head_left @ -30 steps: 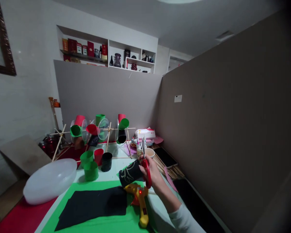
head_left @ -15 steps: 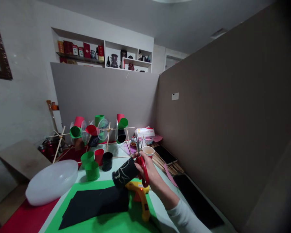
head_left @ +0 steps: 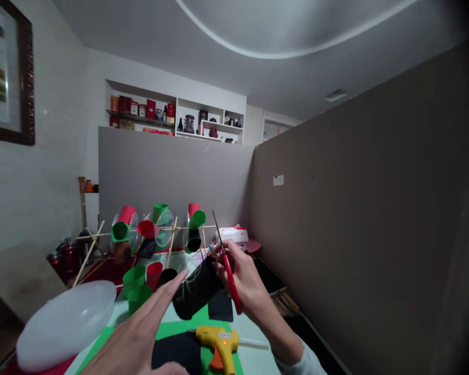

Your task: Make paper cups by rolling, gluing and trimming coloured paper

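Note:
My right hand (head_left: 242, 278) is closed around red-handled scissors (head_left: 227, 268), blades pointing up, and it also grips a rolled tube of black paper (head_left: 197, 289) with pale lines drawn on it. My left hand (head_left: 140, 333) reaches in from the lower left with fingers stretched out, its tips close to the near end of the black tube. A yellow glue gun (head_left: 218, 345) with a red light lies on green paper (head_left: 168, 330) just below both hands. Black paper (head_left: 177, 351) lies on the green sheet beside the gun.
Behind the hands stands a stick frame (head_left: 160, 229) carrying red, green and black paper cups and clear lids. Loose green, red and black tubes (head_left: 140, 284) stand in front of it. A white plastic bowl (head_left: 62, 325) lies upside down at left. Grey partitions (head_left: 355, 219) close off the back and right.
My right hand has lifted the scissors and the black tube up off the table. My left hand has come into view, reaching toward the tube. The camera has tilted upward.

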### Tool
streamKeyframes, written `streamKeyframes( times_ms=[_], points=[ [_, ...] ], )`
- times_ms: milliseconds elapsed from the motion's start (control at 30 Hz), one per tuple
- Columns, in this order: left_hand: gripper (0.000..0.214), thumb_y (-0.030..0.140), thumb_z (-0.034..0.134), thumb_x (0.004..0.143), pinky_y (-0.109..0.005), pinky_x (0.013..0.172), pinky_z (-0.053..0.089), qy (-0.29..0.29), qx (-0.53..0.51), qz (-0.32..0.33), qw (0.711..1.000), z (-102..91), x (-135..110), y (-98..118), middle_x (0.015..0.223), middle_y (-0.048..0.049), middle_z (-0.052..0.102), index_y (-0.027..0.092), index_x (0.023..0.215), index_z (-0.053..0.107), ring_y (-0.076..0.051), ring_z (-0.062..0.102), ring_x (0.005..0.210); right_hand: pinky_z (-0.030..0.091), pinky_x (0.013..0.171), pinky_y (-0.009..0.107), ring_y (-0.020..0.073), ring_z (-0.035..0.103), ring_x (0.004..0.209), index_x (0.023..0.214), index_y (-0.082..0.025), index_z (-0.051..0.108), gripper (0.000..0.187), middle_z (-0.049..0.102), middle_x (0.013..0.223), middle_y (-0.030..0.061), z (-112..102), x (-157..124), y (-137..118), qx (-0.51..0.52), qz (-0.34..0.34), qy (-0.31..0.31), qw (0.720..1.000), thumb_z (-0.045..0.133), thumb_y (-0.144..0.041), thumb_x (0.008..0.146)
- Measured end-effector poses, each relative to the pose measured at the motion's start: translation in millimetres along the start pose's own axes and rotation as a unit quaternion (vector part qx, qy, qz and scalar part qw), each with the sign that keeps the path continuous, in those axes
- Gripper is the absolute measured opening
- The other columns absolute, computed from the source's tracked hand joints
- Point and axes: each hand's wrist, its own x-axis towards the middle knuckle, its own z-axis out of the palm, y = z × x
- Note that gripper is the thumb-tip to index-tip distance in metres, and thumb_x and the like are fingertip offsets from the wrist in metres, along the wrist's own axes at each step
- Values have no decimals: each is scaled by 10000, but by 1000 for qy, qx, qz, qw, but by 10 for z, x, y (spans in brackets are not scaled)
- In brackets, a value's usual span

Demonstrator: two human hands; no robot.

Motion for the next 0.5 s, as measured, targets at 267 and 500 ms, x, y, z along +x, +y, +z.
streamKeyframes(
  times_ms=[267,500],
  points=[
    [1004,290,882,536,-566,1206,367,37,-37,-29,998,186,314,332,1548,-58,555,372,1474,533,-431,460,1444,373,599,282,149,477,620,882,-219,522,79,587,723,-13,5,-33,-141,-49,-14,-14,999,580,-196,834],
    [568,331,957,521,-508,879,578,10,-282,-13,959,102,468,123,954,-74,819,377,1057,778,-409,733,974,461,599,296,158,539,638,994,-216,566,209,600,777,14,-121,-3,-157,17,6,-49,999,607,-412,935]
  ],
)
